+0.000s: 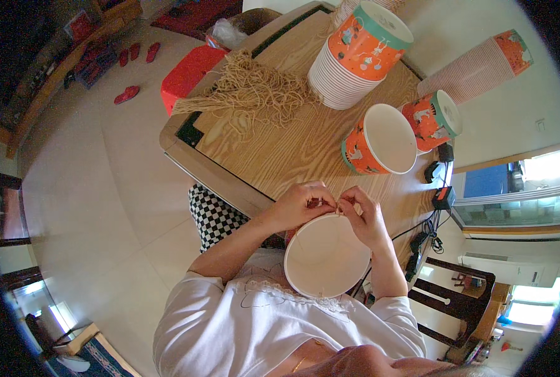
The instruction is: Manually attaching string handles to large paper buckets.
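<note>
Round white paper bucket sits in my lap, mouth up, just off the near edge of the wooden table. My left hand and right hand meet at its far rim, fingertips pressed together, pinching a thin tan cord there. Beyond on the table: an open orange printed paper bucket, a tall stack of the same buckets, a loose heap of tan cords. Black cables trail off the table's right edge.
</note>
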The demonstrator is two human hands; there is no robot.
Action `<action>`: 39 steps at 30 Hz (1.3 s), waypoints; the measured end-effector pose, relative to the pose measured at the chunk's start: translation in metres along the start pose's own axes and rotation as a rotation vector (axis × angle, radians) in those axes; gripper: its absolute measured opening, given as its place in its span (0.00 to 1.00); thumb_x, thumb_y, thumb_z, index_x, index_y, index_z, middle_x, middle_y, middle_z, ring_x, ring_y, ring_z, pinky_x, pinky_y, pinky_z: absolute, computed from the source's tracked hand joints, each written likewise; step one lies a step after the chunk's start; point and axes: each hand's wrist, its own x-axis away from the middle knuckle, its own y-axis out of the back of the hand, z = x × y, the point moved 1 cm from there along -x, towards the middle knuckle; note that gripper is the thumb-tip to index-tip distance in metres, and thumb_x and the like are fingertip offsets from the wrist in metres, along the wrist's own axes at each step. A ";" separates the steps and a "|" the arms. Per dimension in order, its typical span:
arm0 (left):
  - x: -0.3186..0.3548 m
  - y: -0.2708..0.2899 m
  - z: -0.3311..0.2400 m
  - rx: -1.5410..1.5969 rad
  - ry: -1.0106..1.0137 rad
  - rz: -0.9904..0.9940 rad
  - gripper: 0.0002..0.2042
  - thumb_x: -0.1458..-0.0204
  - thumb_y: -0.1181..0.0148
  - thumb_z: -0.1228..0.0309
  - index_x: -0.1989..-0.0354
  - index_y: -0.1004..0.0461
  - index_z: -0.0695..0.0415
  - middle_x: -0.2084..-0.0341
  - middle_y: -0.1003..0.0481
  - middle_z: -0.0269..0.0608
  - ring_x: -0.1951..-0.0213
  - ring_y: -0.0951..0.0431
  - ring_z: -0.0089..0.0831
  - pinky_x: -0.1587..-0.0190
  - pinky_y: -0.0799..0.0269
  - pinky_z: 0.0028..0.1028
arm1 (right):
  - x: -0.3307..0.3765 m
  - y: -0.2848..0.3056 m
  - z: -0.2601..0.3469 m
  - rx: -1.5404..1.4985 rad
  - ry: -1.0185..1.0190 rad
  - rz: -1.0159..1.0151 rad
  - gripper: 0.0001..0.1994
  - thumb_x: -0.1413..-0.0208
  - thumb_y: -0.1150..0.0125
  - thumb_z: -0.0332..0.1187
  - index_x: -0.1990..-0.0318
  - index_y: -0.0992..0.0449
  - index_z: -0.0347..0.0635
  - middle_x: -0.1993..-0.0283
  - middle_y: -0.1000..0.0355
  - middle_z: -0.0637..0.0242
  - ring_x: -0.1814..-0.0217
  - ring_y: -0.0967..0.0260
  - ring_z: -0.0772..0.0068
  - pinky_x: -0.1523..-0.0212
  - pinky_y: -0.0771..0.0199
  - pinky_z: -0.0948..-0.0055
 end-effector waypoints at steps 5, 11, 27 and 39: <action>0.000 0.000 0.001 -0.037 -0.106 -0.023 0.05 0.55 0.39 0.73 0.71 0.25 0.59 0.75 0.29 0.38 0.70 0.28 0.28 0.68 0.34 0.26 | 0.000 0.000 -0.002 -0.008 -0.006 0.010 0.05 0.47 0.47 0.29 0.67 0.31 0.35 0.71 0.31 0.59 0.69 0.30 0.66 0.68 0.32 0.71; 0.000 -0.001 -0.001 -0.008 -0.077 -0.023 0.05 0.54 0.40 0.73 0.71 0.25 0.60 0.75 0.29 0.38 0.71 0.28 0.25 0.69 0.33 0.24 | -0.001 0.000 0.000 -0.054 -0.055 0.063 0.07 0.47 0.48 0.29 0.65 0.29 0.35 0.70 0.29 0.59 0.67 0.30 0.66 0.65 0.31 0.71; 0.000 -0.001 -0.001 -0.039 -0.138 -0.046 0.05 0.56 0.39 0.73 0.72 0.27 0.59 0.75 0.29 0.38 0.71 0.28 0.30 0.70 0.33 0.26 | 0.000 -0.001 -0.007 -0.186 -0.132 0.098 0.06 0.46 0.49 0.29 0.66 0.29 0.35 0.71 0.31 0.64 0.67 0.32 0.73 0.64 0.32 0.74; -0.002 0.001 -0.002 -0.103 -0.176 -0.039 0.04 0.56 0.40 0.74 0.72 0.27 0.59 0.76 0.30 0.37 0.73 0.29 0.29 0.71 0.34 0.25 | 0.000 0.000 -0.007 -0.224 -0.192 0.094 0.07 0.44 0.50 0.30 0.68 0.30 0.35 0.72 0.32 0.67 0.67 0.35 0.78 0.63 0.33 0.76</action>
